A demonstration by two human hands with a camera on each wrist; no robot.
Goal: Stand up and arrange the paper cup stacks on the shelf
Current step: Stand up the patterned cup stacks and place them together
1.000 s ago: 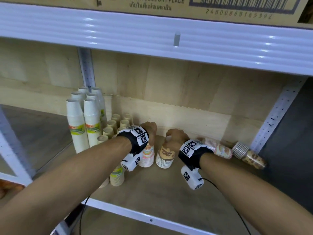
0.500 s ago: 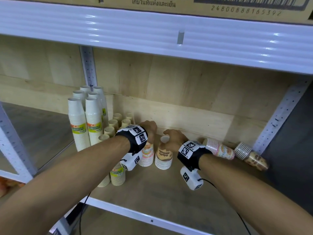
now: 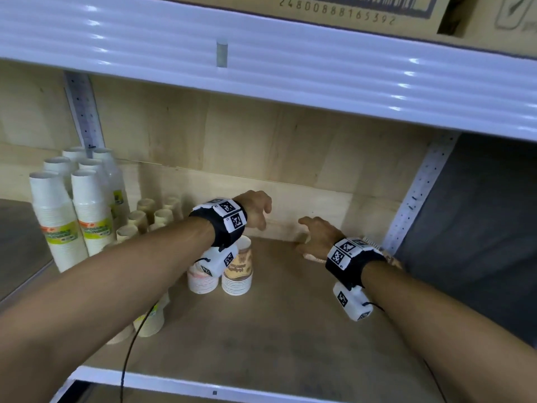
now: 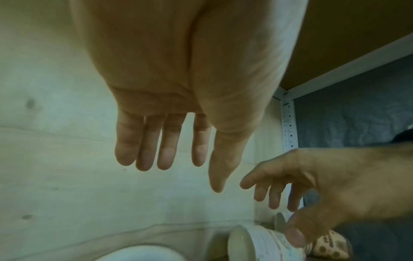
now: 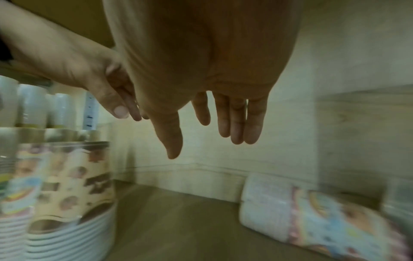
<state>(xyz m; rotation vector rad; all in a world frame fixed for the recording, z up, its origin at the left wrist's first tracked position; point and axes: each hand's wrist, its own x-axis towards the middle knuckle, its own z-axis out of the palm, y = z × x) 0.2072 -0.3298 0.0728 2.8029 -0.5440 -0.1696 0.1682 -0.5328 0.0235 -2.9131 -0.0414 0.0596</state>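
Observation:
Two short printed cup stacks stand upright side by side mid-shelf: a pink-printed stack point(image 3: 202, 279) and a brown-printed stack point(image 3: 238, 271). My left hand point(image 3: 260, 219) hovers above and behind them with straight fingers point(image 4: 145, 155) and holds nothing. My right hand point(image 3: 305, 234) is open too, spread just over a stack lying on its side point(image 3: 312, 257) by the back wall. In the right wrist view that lying stack point(image 5: 312, 220) is below the empty right hand point(image 5: 205, 146). A second lying stack point(image 3: 390, 258) shows behind my right wrist.
Tall white cup stacks point(image 3: 91, 210) stand at the far left, with small beige cups point(image 3: 145, 219) behind my left arm and green-labelled stacks point(image 3: 151, 321) near the front edge. The white upper shelf beam point(image 3: 261, 62) hangs low overhead. A shelf post point(image 3: 418, 196) bounds the right.
Both hands have come off the two upright stacks. The left hand rose above them; the right hand moved right to the lying stack. The head view has shifted right.

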